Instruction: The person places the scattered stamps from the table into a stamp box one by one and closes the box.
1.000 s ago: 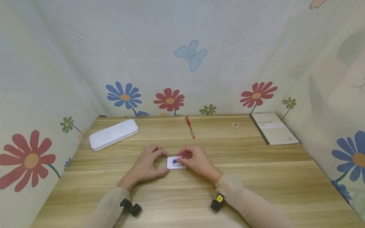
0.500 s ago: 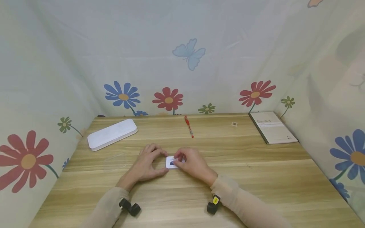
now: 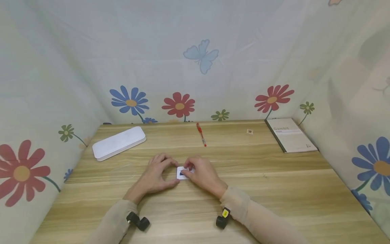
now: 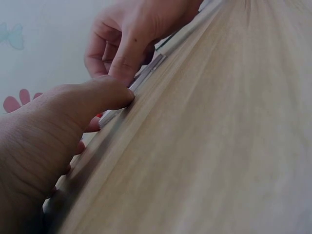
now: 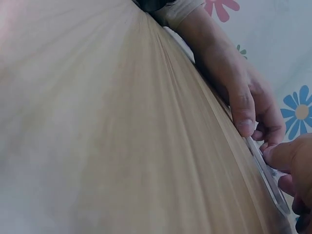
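Observation:
A small flat white card-like piece [image 3: 179, 176] lies on the table between both hands. Its edge [image 5: 264, 170] looks thin and layered, partly glossy, in the right wrist view. My left hand [image 3: 154, 175] holds it at the left end, thumb on the near corner and index finger on the far one. My right hand [image 3: 205, 177] is over its right part, thumb and index finger pinching a small blue-and-white piece [image 3: 181, 172] against its face. Those fingers hide most of the small piece, so its kind cannot be told.
A clear, thin sheet [image 3: 122, 173] lies left of the left hand. Farther back are a white oblong case [image 3: 119, 143], a red pen [image 3: 201, 134], a small printed square [image 3: 250, 131] and a notebook [image 3: 290, 135]. Flowered curtains stand around the table [image 3: 274, 203].
My right hand has shifted left across the white piece, and the blue-and-white piece has moved left with it. My left hand keeps its hold. The head view has shifted slightly.

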The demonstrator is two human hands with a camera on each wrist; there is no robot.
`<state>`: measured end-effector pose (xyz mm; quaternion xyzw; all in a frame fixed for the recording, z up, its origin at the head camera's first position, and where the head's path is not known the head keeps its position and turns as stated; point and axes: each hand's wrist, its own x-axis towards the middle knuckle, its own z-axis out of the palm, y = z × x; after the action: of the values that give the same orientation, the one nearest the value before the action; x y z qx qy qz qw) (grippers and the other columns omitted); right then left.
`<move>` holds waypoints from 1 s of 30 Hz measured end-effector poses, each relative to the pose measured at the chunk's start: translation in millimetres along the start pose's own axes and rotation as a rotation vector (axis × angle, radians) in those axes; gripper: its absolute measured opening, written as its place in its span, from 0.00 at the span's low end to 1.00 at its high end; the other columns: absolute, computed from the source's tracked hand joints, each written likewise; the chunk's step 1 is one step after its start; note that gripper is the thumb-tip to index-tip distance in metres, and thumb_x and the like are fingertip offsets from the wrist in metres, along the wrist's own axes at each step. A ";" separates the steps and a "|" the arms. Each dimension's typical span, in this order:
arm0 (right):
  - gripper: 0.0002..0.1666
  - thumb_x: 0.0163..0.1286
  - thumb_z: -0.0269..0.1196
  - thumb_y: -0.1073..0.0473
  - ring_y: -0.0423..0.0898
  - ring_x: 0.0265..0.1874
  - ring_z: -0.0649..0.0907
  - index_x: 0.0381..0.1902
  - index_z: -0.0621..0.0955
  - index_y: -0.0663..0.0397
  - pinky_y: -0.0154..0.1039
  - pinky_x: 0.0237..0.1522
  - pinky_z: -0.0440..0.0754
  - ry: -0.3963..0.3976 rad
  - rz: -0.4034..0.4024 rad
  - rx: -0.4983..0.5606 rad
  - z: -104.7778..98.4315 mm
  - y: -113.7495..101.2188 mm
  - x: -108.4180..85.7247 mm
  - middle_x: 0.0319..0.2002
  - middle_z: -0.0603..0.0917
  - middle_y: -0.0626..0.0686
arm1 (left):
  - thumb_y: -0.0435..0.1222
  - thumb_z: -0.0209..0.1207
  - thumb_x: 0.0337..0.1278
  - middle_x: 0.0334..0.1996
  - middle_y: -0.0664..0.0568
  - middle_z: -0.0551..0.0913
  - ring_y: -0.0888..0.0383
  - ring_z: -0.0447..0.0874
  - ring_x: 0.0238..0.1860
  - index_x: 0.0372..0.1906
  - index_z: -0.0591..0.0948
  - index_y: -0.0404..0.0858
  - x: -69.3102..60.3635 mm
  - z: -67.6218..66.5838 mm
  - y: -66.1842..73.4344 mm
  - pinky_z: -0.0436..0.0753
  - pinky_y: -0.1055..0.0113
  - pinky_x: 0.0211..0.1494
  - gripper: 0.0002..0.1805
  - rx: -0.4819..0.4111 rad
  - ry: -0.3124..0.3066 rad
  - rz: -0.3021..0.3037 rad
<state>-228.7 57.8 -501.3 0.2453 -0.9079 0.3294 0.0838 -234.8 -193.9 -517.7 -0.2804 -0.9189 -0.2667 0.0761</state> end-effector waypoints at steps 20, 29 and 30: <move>0.12 0.68 0.83 0.48 0.46 0.59 0.75 0.46 0.93 0.40 0.45 0.62 0.78 -0.118 -0.087 0.129 -16.7 24.6 -3.3 0.58 0.74 0.47 | 0.60 0.79 0.52 0.62 0.58 0.78 0.50 0.71 0.67 0.59 0.85 0.61 0.5 0.2 0.9 0.69 0.41 0.72 0.29 0.009 -0.023 -0.020; 0.12 0.69 0.82 0.47 0.46 0.55 0.77 0.44 0.91 0.42 0.44 0.58 0.78 -0.083 -0.061 0.136 -9.4 16.7 -3.4 0.56 0.76 0.49 | 0.60 0.80 0.52 0.61 0.58 0.78 0.50 0.72 0.67 0.59 0.86 0.60 -0.1 -0.1 0.2 0.69 0.41 0.72 0.29 0.005 -0.021 -0.019; 0.12 0.69 0.82 0.47 0.46 0.54 0.77 0.44 0.91 0.43 0.43 0.58 0.78 -0.079 -0.061 0.131 -8.5 16.7 -3.1 0.55 0.76 0.49 | 0.60 0.79 0.52 0.61 0.58 0.78 0.50 0.72 0.67 0.59 0.86 0.60 0.0 0.1 -0.2 0.69 0.41 0.72 0.29 0.006 -0.020 -0.019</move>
<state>-234.5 75.5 -505.0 0.2907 -0.8790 0.3756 0.0418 -234.9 -193.9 -517.8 -0.2742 -0.9230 -0.2619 0.0651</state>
